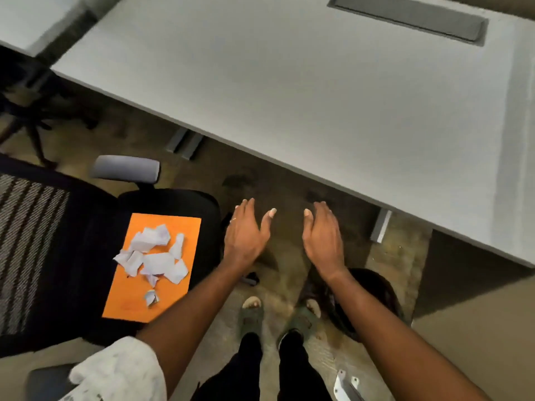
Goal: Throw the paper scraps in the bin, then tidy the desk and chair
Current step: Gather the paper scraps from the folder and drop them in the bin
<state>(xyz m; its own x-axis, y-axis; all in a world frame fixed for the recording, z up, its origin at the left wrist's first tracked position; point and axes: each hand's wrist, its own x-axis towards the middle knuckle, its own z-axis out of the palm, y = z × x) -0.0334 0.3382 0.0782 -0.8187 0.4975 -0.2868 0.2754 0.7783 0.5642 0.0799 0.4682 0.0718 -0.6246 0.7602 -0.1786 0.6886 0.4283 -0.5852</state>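
Carpeted floor (283, 180) fills the middle of the head view, brown and worn. We see the bench (289, 82), a pale grey top, running from 11 o'clock across to 3 o'clock, with a dark grey recessed panel (411, 17) at 1 o'clock.

At 9 o'clock stands the chair (72, 250), black, with a mesh back and a grey armrest (126, 168). An orange sheet (162, 227) lies flat on the chair seat. The paper scraps (156, 256), white and crumpled, rest in a loose cluster on the orange sheet; one small scrap lies apart from the cluster, toward the near end of the sheet.

We note the left hand (246, 233) just beside the seat's right edge, held in the air above the floor, palm down. Its grip is spread, fingers extended, holding nothing. A ring shows on one finger. The right hand (322, 235) is level with it, near but not touching it, also palm down with a spread, empty grip.

At 5 o'clock, a dark round container, the bin (376, 293), stands on the floor, partly behind the right forearm. At 6 o'clock we see two feet in green sandals (252, 316) on the carpet, below dark trousers. A pale sleeve (121, 369) covers the left upper arm at 7 o'clock.
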